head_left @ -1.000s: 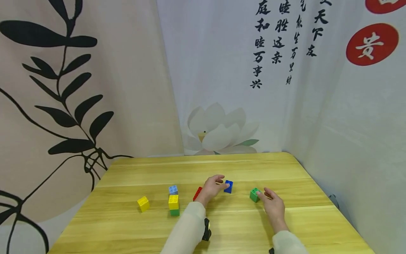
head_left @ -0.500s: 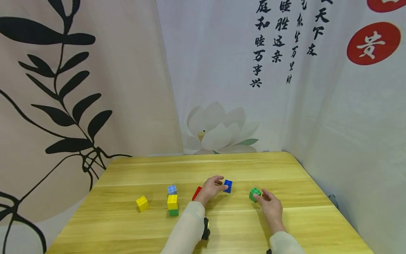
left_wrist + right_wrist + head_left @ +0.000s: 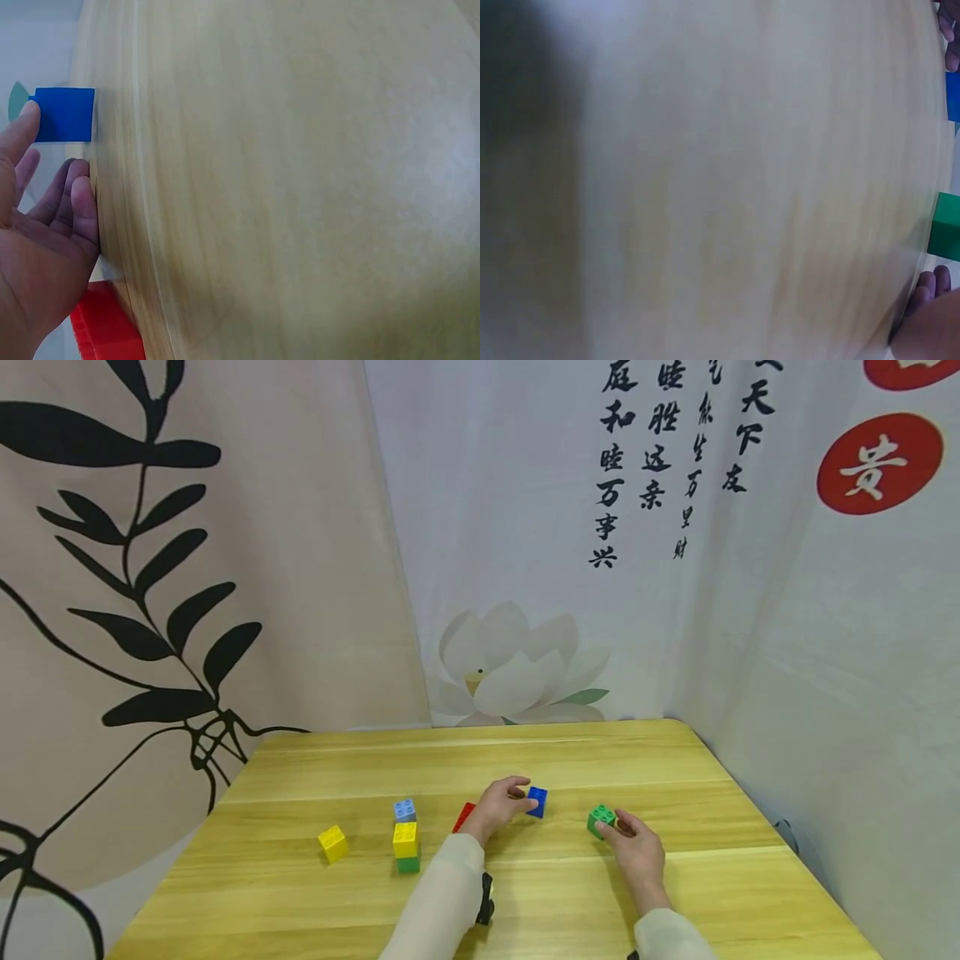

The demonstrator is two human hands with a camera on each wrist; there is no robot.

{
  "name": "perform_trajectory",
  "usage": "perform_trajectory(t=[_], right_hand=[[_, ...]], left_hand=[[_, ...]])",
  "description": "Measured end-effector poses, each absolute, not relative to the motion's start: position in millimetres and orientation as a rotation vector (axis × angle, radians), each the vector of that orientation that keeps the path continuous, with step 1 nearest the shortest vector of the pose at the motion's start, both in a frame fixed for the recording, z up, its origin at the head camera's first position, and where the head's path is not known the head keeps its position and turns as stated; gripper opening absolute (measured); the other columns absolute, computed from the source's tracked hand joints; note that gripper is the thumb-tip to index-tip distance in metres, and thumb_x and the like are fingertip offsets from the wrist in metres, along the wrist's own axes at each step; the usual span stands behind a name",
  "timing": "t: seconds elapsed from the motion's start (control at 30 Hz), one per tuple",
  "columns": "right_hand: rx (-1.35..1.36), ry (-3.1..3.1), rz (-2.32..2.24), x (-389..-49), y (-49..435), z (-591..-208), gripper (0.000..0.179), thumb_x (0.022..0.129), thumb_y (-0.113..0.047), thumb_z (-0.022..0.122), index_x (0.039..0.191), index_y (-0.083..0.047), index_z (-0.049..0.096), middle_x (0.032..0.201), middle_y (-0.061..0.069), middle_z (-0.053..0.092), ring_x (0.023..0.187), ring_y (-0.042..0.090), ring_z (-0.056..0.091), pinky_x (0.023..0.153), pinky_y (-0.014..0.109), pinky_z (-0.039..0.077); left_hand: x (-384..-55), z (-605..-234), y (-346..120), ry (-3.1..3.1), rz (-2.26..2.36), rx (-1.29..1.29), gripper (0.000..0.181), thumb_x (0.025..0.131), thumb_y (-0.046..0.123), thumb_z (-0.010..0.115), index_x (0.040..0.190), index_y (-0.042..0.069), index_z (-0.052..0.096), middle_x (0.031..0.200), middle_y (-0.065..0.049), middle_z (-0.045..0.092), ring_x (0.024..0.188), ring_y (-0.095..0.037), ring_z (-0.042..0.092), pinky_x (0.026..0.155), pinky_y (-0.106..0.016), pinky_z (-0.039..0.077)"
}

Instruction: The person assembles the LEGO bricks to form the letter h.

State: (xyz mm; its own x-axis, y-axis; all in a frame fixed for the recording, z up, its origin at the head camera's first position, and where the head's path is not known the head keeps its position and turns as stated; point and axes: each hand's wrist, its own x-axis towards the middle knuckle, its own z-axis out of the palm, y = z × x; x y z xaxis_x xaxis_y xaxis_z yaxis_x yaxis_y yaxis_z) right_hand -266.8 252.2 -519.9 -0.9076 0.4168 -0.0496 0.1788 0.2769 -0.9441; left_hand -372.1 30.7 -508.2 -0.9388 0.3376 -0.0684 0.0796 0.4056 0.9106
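My left hand (image 3: 501, 806) is by a dark blue brick (image 3: 537, 802) on the table. Its thumb tip overlaps the brick's near side, while the other fingers lie apart from it, loosely bent, as the left wrist view shows. A red brick (image 3: 109, 326) sits beside that hand, partly hidden by it in the head view. On the right, a green brick (image 3: 600, 820) stands with studs up. My right hand (image 3: 636, 850) reaches to it, thumb tip at its near side and relaxed fingers to its right. In the right wrist view the fingers (image 3: 928, 285) show just below the green brick.
Left of my hands stands a yellow brick (image 3: 406, 839) on a green one (image 3: 408, 864), with a light blue brick (image 3: 405, 811) behind them. Farther left lies a tilted yellow brick (image 3: 333, 843). The wooden table (image 3: 315, 910) meets printed curtains (image 3: 525, 527) at the back.
My right hand has moved slightly left, so its thumb now overlaps the green brick's near side. The left hand stays by the blue brick. The head view has shifted a little.
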Motion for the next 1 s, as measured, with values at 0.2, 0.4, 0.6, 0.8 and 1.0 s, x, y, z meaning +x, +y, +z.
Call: perform_trajectory(t=[0.2, 0.4, 0.6, 0.8, 1.0], right_hand=[[-0.554, -2.342, 1.693, -266.6, 251.1, -520.2, 0.06, 0.094, -0.026, 0.07, 0.143, 0.002, 0.048, 0.142, 0.029, 0.046, 0.13, 0.044, 0.044, 0.103, 0.052, 0.042], [-0.539, -2.357, 1.665, -266.8, 249.6, -519.7, 0.06, 0.095, -0.027, 0.069, 0.142, 0.003, 0.048, 0.141, 0.03, 0.047, 0.129, 0.044, 0.045, 0.102, 0.052, 0.042], [-0.557, -2.354, 1.672, -268.6, 250.0, -521.5, 0.06, 0.094, -0.027, 0.07, 0.141, 0.003, 0.049, 0.139, 0.029, 0.049, 0.127, 0.043, 0.046, 0.102, 0.052, 0.042], [-0.563, -2.365, 1.666, -269.5, 250.6, -520.8, 0.059, 0.095, -0.027, 0.069, 0.141, 0.005, 0.049, 0.137, 0.029, 0.05, 0.125, 0.044, 0.048, 0.101, 0.052, 0.043], [-0.543, -2.4, 1.649, -269.1, 252.2, -518.2, 0.057, 0.097, -0.027, 0.066, 0.14, 0.006, 0.048, 0.138, 0.031, 0.049, 0.125, 0.046, 0.047, 0.101, 0.053, 0.043]], left_hand=[[-373.1, -510.7, 30.9, 2.442, 1.531, 0.368, 0.047, 0.095, 0.021, 0.069, 0.139, 0.012, 0.057, 0.122, -0.008, 0.061, 0.108, -0.025, 0.059, 0.093, -0.045, 0.049], [-375.5, -513.5, 31.5, 2.439, 1.537, 0.366, 0.043, 0.095, 0.021, 0.069, 0.136, 0.011, 0.06, 0.121, -0.008, 0.062, 0.11, -0.026, 0.058, 0.094, -0.045, 0.049], [-377.2, -516.5, 34.1, 2.456, 1.537, 0.335, 0.04, 0.094, 0.022, 0.07, 0.132, 0.012, 0.063, 0.118, -0.006, 0.063, 0.108, -0.023, 0.059, 0.092, -0.043, 0.05], [-375.6, -515.1, 33.9, 2.46, 1.56, 0.327, 0.033, 0.091, 0.022, 0.074, 0.122, 0.012, 0.067, 0.116, -0.006, 0.064, 0.104, -0.023, 0.059, 0.089, -0.042, 0.051], [-373.8, -510.9, 34.3, 2.469, 1.544, 0.363, 0.033, 0.092, 0.024, 0.073, 0.122, 0.013, 0.067, 0.119, -0.006, 0.063, 0.104, -0.022, 0.06, 0.088, -0.041, 0.052]])
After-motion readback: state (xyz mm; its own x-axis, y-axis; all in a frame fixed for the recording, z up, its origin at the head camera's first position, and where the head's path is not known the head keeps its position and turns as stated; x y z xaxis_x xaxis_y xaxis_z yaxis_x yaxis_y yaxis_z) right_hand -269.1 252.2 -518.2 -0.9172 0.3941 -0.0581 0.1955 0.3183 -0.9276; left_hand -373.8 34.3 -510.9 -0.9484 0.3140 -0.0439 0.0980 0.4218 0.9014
